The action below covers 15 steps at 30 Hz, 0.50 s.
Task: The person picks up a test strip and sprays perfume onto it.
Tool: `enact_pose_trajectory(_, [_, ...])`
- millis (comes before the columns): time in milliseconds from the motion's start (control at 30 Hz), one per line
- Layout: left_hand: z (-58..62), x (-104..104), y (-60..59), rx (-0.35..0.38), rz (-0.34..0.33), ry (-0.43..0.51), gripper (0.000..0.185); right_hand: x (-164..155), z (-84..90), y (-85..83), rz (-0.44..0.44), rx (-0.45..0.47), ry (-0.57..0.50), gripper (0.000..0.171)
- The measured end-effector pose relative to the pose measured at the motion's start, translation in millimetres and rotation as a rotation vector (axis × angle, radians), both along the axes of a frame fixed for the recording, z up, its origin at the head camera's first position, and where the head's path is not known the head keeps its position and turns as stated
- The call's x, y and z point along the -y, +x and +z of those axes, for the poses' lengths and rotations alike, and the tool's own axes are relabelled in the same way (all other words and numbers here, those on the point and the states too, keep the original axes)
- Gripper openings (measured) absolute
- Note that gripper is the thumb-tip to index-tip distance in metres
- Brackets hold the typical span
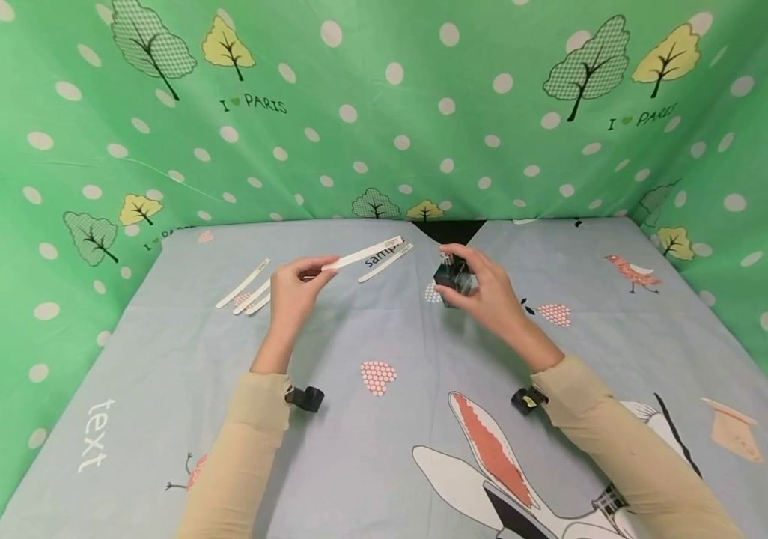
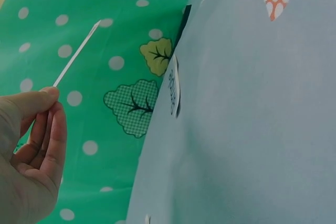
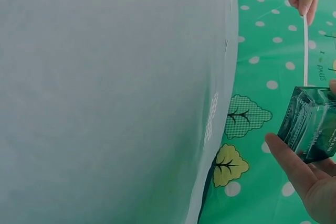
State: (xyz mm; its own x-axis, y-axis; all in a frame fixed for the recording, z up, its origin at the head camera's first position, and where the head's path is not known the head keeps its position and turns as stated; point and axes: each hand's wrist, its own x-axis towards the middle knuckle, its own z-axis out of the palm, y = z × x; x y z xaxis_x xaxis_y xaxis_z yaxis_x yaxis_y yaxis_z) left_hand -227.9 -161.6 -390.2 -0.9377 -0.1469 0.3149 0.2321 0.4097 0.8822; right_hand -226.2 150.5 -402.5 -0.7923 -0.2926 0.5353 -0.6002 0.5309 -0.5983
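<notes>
Left hand (image 1: 293, 288) pinching white paper strip (image 1: 364, 257), raised off table, tip aimed toward right hand (image 1: 485, 288). Right hand wrapped round dark glass bottle (image 1: 453, 275), also lifted. More strips (image 1: 249, 290) lying just beyond left hand.

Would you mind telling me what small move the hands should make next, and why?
Probably bring the tip of the held paper strip closer to the top of the dark glass bottle. The left hand pinches the strip with its far end pointing toward the bottle, the right hand holds the bottle up off the table, and a gap remains between them.
</notes>
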Motion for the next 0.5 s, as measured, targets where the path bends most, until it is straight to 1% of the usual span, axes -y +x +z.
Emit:
enact_pose_trajectory(300, [0.1, 5.3, -4.0, 0.007, 0.001, 0.017, 0.022, -0.3, 0.5, 2.2, 0.018, 0.035, -0.014, 0.06])
enact_pose_trajectory(500, [-0.3, 6.6, -5.0, 0.005, 0.007, 0.009, 0.021, -0.3, 0.3, 2.7, 0.021, 0.03, -0.016, 0.061])
